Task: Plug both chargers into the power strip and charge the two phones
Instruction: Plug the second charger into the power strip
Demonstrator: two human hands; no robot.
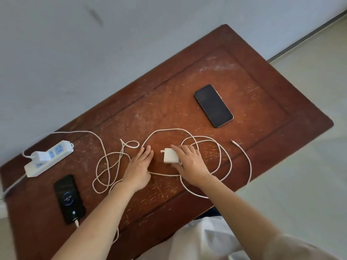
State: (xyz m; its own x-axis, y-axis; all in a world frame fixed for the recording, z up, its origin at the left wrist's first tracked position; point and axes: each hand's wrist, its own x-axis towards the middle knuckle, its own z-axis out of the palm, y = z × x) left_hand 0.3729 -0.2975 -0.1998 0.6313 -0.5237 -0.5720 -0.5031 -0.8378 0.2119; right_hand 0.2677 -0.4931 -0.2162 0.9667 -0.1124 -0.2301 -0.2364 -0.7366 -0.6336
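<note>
A white power strip (pixel 47 160) lies at the table's left with one white charger (pixel 40 156) plugged into it. That charger's cable (pixel 105 166) loops over to a lit phone (pixel 69 199) at the near left. A second white charger (pixel 170 156) lies unplugged mid-table, prongs pointing left; my right hand (pixel 188 164) rests on it with fingers curled over its right end. My left hand (pixel 139 168) lies flat on the wood just left of it, holding nothing. The second cable (pixel 228 162) coils right, with its free plug end (pixel 233 141) on the wood. A dark phone (pixel 213 106) lies at the far right.
The worn brown wooden table (pixel 262 102) stands against a pale wall (pixel 93 53). The strip's own cord (pixel 11 186) runs off the left edge. Light floor (pixel 309 166) shows to the right, and my pale clothing (pixel 206 241) at the bottom.
</note>
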